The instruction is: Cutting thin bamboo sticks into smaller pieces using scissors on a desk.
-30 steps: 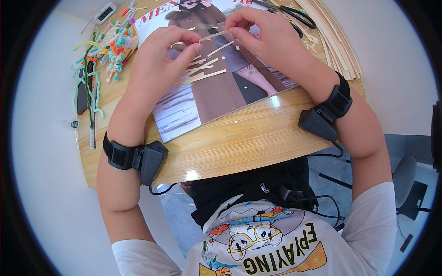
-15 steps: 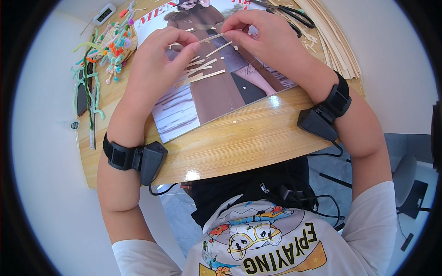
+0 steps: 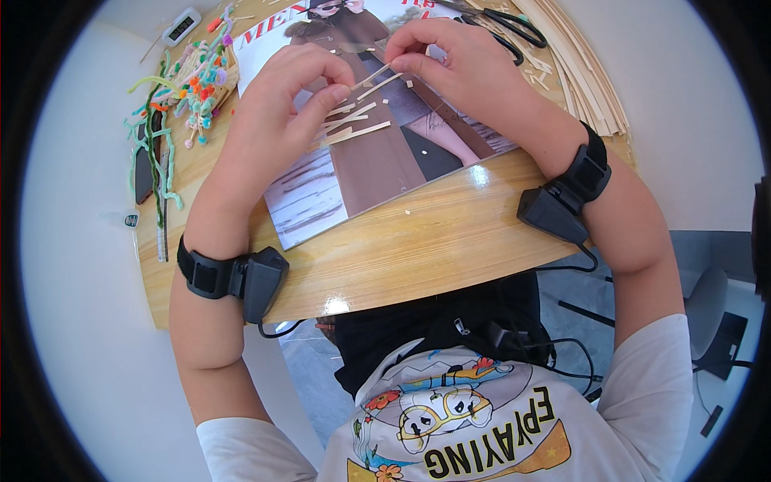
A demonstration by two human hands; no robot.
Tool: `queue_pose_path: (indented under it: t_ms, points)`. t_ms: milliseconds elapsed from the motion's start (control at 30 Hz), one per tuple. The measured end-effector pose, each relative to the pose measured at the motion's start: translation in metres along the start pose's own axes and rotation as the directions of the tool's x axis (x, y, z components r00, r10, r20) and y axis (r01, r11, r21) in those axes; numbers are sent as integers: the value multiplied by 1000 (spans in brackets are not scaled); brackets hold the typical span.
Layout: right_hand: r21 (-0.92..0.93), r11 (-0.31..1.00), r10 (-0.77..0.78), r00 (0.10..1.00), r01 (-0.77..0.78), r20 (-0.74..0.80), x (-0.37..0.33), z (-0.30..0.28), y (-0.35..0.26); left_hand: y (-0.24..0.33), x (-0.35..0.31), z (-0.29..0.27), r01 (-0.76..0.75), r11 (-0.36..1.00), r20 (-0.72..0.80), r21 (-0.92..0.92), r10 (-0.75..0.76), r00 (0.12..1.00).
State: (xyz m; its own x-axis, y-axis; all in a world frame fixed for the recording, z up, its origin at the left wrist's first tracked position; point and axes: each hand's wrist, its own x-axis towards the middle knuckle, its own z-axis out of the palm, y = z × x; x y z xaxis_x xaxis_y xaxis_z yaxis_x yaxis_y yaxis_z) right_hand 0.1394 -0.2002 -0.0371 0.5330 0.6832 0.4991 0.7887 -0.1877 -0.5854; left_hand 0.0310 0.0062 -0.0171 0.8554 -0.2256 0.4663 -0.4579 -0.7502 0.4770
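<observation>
Left hand [image 3: 283,95] has shifted slightly nearer the body; it and the right hand [image 3: 459,63] pinch opposite ends of a thin strip [image 3: 372,77] above the magazine [image 3: 376,170]; cut pieces [image 3: 359,132] lie beneath; scissors [image 3: 526,32] and slats [image 3: 593,84] lie rightward.

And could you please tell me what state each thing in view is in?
Left hand: fingers pinching the thin strip
Right hand: fingers pinching the same strip
Thin strip: held slantwise between both hands
Magazine: flat, cover up
Short strips: loose on the magazine
Scissors: lying down, blades unclear
Digital timer: display showing digits
Fuzzy stems: bent, tangled
</observation>
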Motion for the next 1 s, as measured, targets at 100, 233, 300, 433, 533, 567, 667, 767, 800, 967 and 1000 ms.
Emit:
queue_pose_path:
  t_ms: [100, 233, 300, 433, 533, 567, 667, 767, 800, 967, 1000]
  points:
    - [22, 999, -34, 999, 34, 18, 0, 0, 1, 2, -1, 1, -9, 998, 42, -62, 11, 999]
    - [25, 1000, 5, 1000, -5, 4, -1, -2, -3, 4, -4, 5, 63, 993, 16, -104, -62, 998]
    - [31, 998, 51, 999, -51, -8, -1, -2, -4, 5, -3, 3, 93, 991, -6, -96, -94, 996]
    - [14, 999, 31, 999, -31, -9, -1, -2, -2, 1, -2, 3, 111, 993, -48, -29, -113, 992]
    - [12, 1000, 22, 1000, -22, -7, 0, -3, -5, 3, -2, 2, 142, 990, -42, 9, -142, 989]
    - [13, 1000, 19, 1000, -19, -4, 0, -4, -6, 3, -2, 2, 142, 990, -43, 10, -141, 989]
    - [6, 998, -66, 998, 66, -22, 0, -3, -8, 0, -4, 1, 198, 980, -56, 37, -195, 979]
    - [-37, 990, -135, 990, 133, -41, -1, 2, -7, -4, -4, 1, 274, 960, -107, 55, -267, 958]
    - [-37, 990, -134, 990, 133, -40, -1, 3, -6, -3, -3, 0, 371, 928, -69, -32, -373, 925]
    - [-117, 960, -264, 960, 253, -95, 0, 3, -6, -5, -1, -2, 576, 769, 87, -279, -577, 812]
    - [-117, 960, -264, 960, 253, -95, 1, 2, -5, -5, -1, -3, 593, 727, 127, -347, -590, 798]
